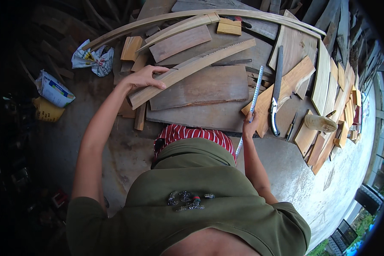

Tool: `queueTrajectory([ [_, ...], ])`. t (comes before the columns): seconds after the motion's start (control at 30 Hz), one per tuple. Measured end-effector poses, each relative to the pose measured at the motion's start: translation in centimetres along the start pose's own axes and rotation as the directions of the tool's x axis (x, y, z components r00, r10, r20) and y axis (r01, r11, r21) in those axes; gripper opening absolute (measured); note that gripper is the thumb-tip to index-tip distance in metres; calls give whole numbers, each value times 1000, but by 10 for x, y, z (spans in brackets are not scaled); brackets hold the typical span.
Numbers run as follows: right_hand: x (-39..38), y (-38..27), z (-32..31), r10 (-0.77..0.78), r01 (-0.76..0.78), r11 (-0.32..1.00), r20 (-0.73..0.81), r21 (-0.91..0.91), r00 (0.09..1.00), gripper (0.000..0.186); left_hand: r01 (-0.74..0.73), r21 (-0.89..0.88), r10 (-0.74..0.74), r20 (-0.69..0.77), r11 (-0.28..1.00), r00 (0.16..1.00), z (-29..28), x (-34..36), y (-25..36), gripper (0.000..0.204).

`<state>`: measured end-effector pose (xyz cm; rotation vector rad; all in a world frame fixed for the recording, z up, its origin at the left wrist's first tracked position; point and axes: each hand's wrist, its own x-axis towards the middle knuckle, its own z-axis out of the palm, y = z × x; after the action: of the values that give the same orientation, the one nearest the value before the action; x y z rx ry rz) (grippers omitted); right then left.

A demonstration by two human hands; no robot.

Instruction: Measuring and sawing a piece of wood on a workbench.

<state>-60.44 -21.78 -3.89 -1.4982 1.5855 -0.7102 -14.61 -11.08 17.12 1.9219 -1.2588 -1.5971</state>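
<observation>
My left hand [146,77] grips the near left end of a long wooden beam [192,66], thumb on top and fingers over the far side. A row of close notches or marks runs along the beam's far edge, and the beam slants up to the right over a brown plank [200,87]. In my right hand [250,123] is a white tape measure strip [257,89]; one end points away from me and the other hangs below the hand. Just right of that hand lies a handsaw [276,94], its dark blade across a light board [301,77].
A long thin curved-looking strip [209,12] spans the far side. Wood blocks [229,27] and boards lie around. At right are a mallet-like wooden piece [321,123] and a chisel-like tool [291,126]. Plastic bags [55,88] sit on the left floor.
</observation>
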Motion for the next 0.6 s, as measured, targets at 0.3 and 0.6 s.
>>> queueTrajectory([
  [0.3, 15, -33, 6, -103, 82, 985, -139, -151, 985, 38, -21, 585, 264, -332, 810, 906, 102, -15, -62, 90],
  [0.6, 62, -30, 15, -107, 82, 964, -85, -254, 991, 55, -31, 634, 361, -399, 773, 843, 102, -1, -87, 91],
])
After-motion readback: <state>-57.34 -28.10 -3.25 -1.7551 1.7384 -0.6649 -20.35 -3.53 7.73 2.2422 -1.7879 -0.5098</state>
